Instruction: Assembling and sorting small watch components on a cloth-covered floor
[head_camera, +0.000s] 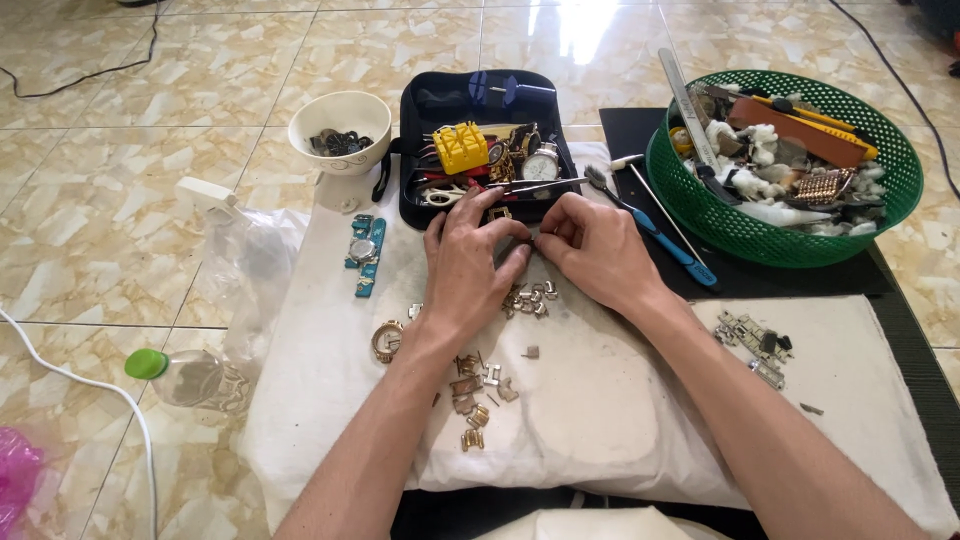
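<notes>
A glossy tiled floor (150, 210) in beige marble pattern carried a white cloth (600, 400), and all the work lay on that cloth. Above the cloth's middle the left hand (468, 270) and right hand (598, 250) met, fingertips together. Both sets of fingers were pinched close on a small metal part (533, 235) between them; what kind of part it was could not be told, being mostly hidden. Just below the hands on the cloth lay loose gold-toned links (528, 298), with more links (478, 395) scattered nearer the person. A gold watch case (387, 340) sat on the cloth left of the left wrist, and a blue watch (364, 252) lay farther up on the cloth's left part. At the cloth's far edge stood an open black tool case (485, 140) with a yellow block (460, 146) and watches inside. Left of the case stood a white bowl (341, 130); right of the cloth, a green basket (780, 165) on a black mat. A blue-handled tool (660, 235) lay beside the right hand.
</notes>
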